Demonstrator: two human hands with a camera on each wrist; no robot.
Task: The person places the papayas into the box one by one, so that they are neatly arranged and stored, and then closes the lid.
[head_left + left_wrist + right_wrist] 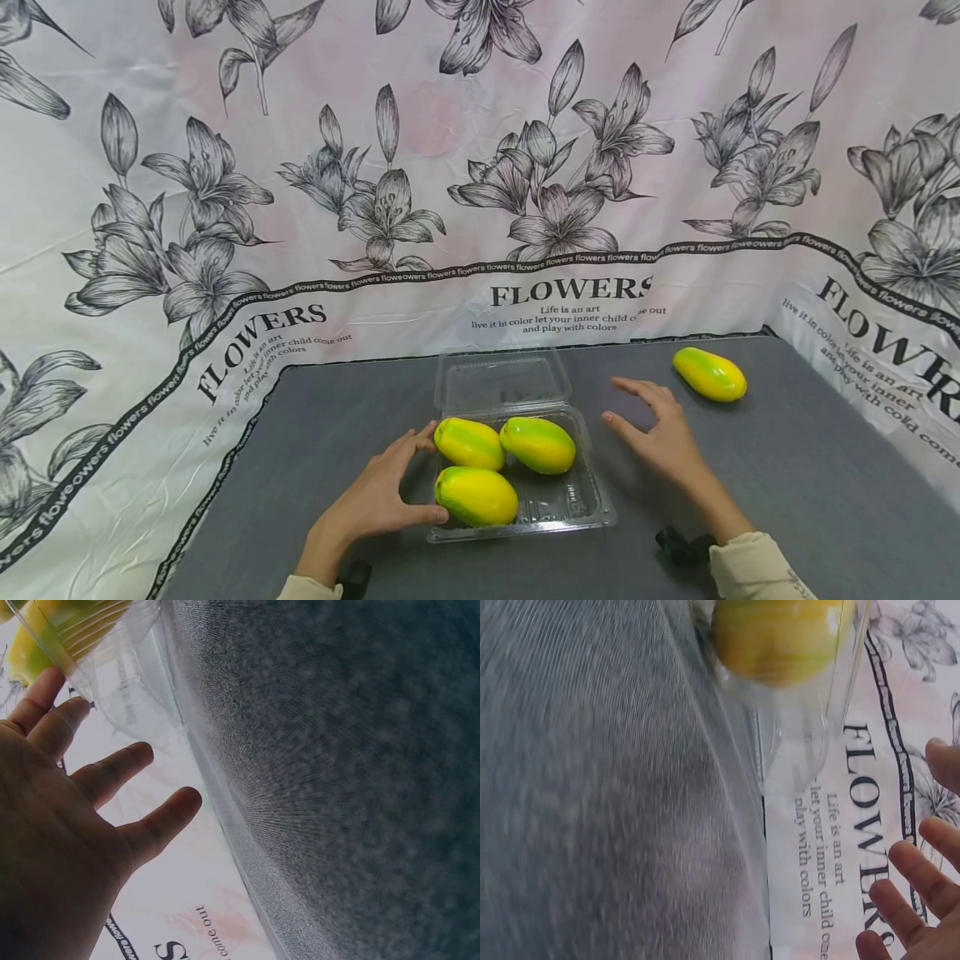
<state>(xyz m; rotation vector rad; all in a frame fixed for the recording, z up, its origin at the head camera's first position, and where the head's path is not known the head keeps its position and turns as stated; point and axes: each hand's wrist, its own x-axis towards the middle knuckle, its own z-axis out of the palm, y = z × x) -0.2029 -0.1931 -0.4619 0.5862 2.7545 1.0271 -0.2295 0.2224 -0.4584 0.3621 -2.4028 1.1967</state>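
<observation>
A clear plastic clamshell box point(525, 527) lies with its lid point(502, 383) folded back. Inside are three yellow-green oval fruits, like papayas or mangoes: one back left point(469, 443), one back right point(537, 445) and one front left point(477, 497). My left hand point(375, 492) is at the box's left side, thumb and fingers spread, fingertips by the two left fruits. In the left wrist view its fingers point(112, 774) are extended beside the clear wall. To the right of the box my right hand point(663, 437) hovers with fingers apart, holding nothing.
A fourth similar fruit point(709, 374) lies at the back right of the grey tabletop point(315, 433), beyond my right hand. A white flower-printed cloth point(405, 317) stands behind the table and along both sides. Dark wrist devices point(684, 547) sit near both sleeves.
</observation>
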